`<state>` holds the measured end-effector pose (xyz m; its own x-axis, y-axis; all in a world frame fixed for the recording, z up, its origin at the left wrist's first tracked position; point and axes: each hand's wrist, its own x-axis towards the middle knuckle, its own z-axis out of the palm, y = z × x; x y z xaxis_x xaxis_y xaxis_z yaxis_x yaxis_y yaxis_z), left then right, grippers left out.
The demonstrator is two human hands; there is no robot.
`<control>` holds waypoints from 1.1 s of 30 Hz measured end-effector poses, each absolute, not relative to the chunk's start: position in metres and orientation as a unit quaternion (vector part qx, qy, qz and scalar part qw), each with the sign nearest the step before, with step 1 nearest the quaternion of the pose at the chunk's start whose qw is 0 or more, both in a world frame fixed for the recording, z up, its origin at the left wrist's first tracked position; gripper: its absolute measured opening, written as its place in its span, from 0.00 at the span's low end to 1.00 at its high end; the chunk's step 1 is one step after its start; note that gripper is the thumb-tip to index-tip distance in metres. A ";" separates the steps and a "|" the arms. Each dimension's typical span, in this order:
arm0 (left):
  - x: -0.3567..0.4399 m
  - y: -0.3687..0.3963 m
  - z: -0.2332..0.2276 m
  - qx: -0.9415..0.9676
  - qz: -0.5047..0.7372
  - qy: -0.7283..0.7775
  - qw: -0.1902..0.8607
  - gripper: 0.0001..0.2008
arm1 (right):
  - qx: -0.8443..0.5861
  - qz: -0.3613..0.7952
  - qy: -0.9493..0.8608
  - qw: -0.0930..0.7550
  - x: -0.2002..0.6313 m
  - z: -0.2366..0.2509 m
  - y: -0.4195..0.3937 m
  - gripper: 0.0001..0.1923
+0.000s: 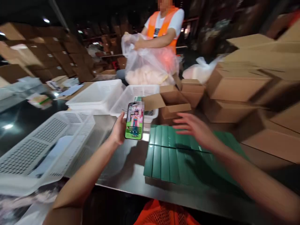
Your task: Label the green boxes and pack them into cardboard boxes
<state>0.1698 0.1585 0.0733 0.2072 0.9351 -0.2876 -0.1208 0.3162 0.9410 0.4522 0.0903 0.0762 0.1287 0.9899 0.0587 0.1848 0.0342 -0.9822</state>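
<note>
My left hand (119, 128) grips a smartphone (134, 121) upright over the metal table, its lit screen turned towards me. On the screen is a picture of a figure against a green and pink background. My right hand (193, 128), somewhat blurred, is spread with nothing in it. It hovers above several green boxes (164, 159), packed side by side in two rows on the table, and casts a shadow on them. Whether its fingertips touch the boxes I cannot tell.
White perforated baskets (44, 140) stand at the left, with more white baskets (96, 93) behind. Open cardboard boxes (175, 101) crowd the back and right. Across the table, a person in an orange vest (164, 23) handles a clear plastic bag (150, 62). The metal table's (117, 178) edge runs before me.
</note>
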 end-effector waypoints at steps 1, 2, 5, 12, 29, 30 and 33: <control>0.197 0.152 0.065 0.391 0.398 0.441 0.703 0.39 | -0.574 0.444 -0.487 0.485 0.449 0.082 0.096 0.21; 0.219 0.146 0.057 0.375 0.397 0.413 0.729 0.38 | -0.581 0.477 -0.457 0.475 0.444 0.085 0.107 0.23; 0.257 0.135 0.031 0.357 0.435 0.365 0.741 0.36 | -0.601 0.482 -0.428 0.473 0.430 0.082 0.145 0.26; 0.256 0.139 -0.007 0.385 0.515 0.337 0.688 0.36 | -0.605 0.452 -0.455 0.472 0.428 0.048 0.155 0.20; 0.246 0.128 -0.037 0.352 0.564 0.365 0.652 0.30 | -0.536 0.445 -0.549 0.461 0.391 0.002 0.113 0.24; 0.246 0.128 -0.038 0.353 0.567 0.364 0.649 0.30 | -0.556 0.416 -0.555 0.459 0.389 0.001 0.112 0.25; 0.247 0.127 -0.036 0.352 0.573 0.358 0.648 0.28 | -0.597 0.370 -0.547 0.456 0.386 -0.002 0.111 0.27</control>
